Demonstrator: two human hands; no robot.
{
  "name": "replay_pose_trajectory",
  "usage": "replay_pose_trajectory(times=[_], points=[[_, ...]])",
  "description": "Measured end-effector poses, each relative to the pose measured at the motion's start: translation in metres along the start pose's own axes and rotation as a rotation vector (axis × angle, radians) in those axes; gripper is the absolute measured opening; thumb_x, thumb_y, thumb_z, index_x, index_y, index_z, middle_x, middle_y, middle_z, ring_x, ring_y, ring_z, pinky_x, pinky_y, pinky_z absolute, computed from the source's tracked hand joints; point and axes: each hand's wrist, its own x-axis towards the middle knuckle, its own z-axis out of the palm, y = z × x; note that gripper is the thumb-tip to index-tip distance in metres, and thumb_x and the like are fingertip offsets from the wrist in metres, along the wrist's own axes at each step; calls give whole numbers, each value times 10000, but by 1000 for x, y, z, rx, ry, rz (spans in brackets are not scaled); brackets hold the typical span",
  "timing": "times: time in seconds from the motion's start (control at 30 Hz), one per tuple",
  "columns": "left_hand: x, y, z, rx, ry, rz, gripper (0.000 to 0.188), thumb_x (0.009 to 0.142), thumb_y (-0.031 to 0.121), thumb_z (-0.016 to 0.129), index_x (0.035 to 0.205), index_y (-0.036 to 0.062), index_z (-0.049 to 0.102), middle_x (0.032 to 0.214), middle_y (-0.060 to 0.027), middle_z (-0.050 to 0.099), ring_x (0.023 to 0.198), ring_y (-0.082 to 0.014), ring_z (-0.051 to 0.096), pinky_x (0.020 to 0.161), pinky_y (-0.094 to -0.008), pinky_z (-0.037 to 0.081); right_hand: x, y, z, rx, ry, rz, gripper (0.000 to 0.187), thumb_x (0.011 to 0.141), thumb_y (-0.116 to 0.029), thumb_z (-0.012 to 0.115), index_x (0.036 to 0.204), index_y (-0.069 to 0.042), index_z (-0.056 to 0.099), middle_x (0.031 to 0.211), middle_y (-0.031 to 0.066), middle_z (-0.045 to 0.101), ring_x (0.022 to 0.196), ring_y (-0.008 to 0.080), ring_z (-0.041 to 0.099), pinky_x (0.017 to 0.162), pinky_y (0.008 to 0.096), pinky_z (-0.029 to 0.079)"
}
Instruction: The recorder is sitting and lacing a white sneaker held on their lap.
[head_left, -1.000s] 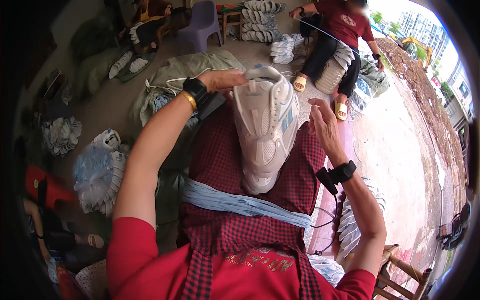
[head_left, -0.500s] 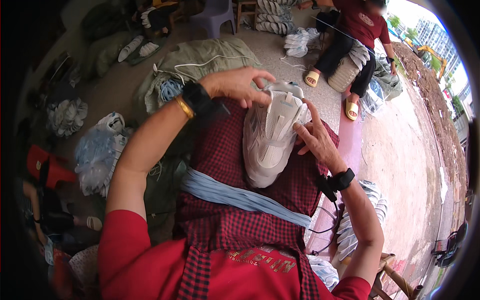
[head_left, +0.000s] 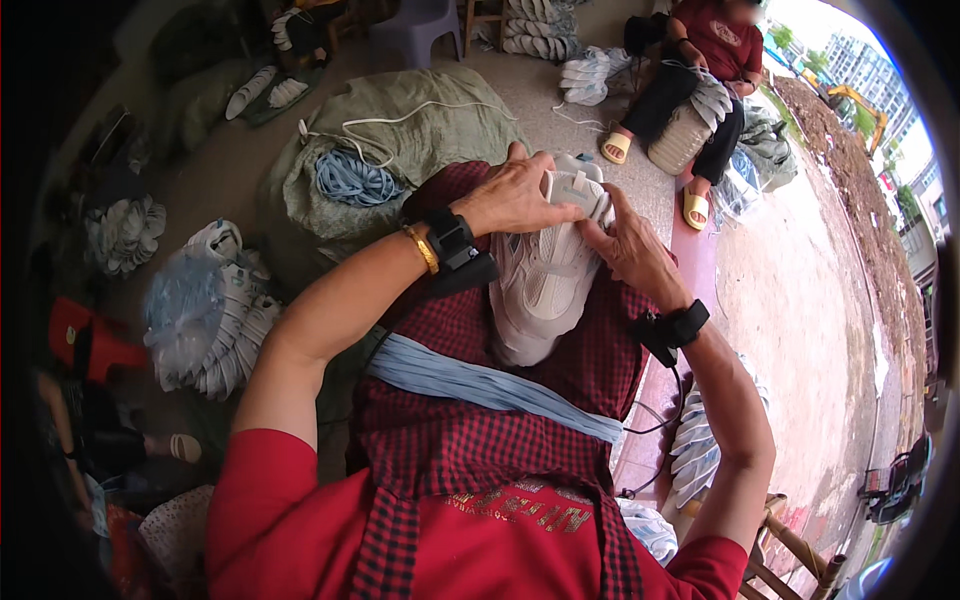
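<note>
A white and pale grey sneaker (head_left: 540,300) lies on my lap, toe toward me, over a red and black checked apron (head_left: 450,300). Its upper has no lace that I can make out. My left hand (head_left: 520,197) is closed at the shoe's opening, its thumb pressed across the tongue. On the other side of the collar, my right hand (head_left: 640,250) grips the edge between thumb and fingers. Across my waist lies a bundle of light blue laces (head_left: 490,392), apart from both hands.
Ahead left, a green sack (head_left: 430,120) bears a coil of blue laces (head_left: 355,180). Piles of white shoes (head_left: 225,320) stand at my left, more stacked shoes (head_left: 695,450) at my right. Another person (head_left: 715,50) sits at the far right, near a purple chair (head_left: 415,35).
My left hand has come down onto the tongue, its thumb now across it. My right hand has closed in on the collar. The other person's hands have come together over their lap.
</note>
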Motion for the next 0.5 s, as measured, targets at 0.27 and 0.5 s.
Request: replay_pose_trajectory(times=[0.27, 0.5], points=[[-13, 4, 13, -11, 16, -24, 790, 808, 493, 731, 1342, -36, 488, 1236, -260, 480, 1143, -428, 560, 988, -430, 470, -6, -4, -1, 265, -101, 189, 678, 965, -296, 618, 1474, 18, 300, 728, 143, 644, 568, 188, 642, 476, 310, 534], [-44, -31, 1, -127, 43, 152, 770, 925, 403, 664, 1487, -23, 355, 1332, -264, 536, 1028, -314, 652, 903, -403, 529, -43, -8, 9, 539, 112, 157, 614, 992, -228, 617, 1486, -4, 329, 954, 124, 655, 808, 161, 663, 607, 261, 554]])
